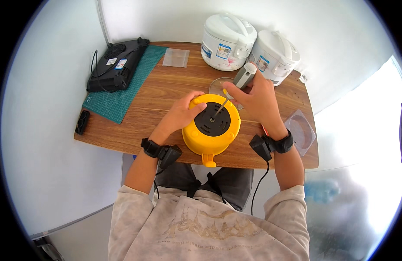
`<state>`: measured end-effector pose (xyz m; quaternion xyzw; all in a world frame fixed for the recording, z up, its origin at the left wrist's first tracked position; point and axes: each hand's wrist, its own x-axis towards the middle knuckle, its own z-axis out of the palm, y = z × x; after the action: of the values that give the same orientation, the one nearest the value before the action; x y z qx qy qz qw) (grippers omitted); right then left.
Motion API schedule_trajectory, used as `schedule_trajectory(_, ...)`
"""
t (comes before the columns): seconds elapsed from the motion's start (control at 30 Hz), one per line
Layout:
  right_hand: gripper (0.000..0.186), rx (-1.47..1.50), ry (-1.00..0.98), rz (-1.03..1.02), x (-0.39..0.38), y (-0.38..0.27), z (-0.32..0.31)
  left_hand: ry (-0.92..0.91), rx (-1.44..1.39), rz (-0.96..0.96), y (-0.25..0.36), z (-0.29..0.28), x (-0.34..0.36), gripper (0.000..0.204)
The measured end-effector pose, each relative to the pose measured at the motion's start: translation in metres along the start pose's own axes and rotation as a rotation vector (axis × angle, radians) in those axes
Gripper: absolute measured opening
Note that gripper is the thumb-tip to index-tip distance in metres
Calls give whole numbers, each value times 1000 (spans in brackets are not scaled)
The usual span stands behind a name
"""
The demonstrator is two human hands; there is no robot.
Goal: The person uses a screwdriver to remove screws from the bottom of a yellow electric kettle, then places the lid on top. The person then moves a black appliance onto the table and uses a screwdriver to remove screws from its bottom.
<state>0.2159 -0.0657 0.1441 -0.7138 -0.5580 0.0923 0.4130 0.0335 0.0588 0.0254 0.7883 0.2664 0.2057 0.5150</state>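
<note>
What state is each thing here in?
Yellow round appliance: slotted black plate facing up
Screwdriver: tilted, tip at the plate's centre
Right hand: closed around screwdriver handle
Left hand: resting on the yellow appliance
Left rice cooker: lid shut
Right rice cooker: lid shut
Green cutting mat: flat, partly covered
Black appliance: on the mat, cord across it

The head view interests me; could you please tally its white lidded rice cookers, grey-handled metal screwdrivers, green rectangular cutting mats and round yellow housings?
White lidded rice cookers: 2
Grey-handled metal screwdriver: 1
Green rectangular cutting mat: 1
Round yellow housing: 1
Total: 5
</note>
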Motion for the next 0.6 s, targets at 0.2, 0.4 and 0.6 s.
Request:
schedule_trajectory(0.2, 71, 25, 32, -69, -6, -9, -2, 3, -36, 6, -2, 0, 0, 46)
schedule_trajectory(0.4, 80, -75, 3, -50, -7, -9, 2, 10, 1, 4, 1, 0, -1, 46)
schedule_trajectory(0.6, 81, -45, 25, -118, -7, -8, 3, -13, 18, -34, 0, -1, 0, 48)
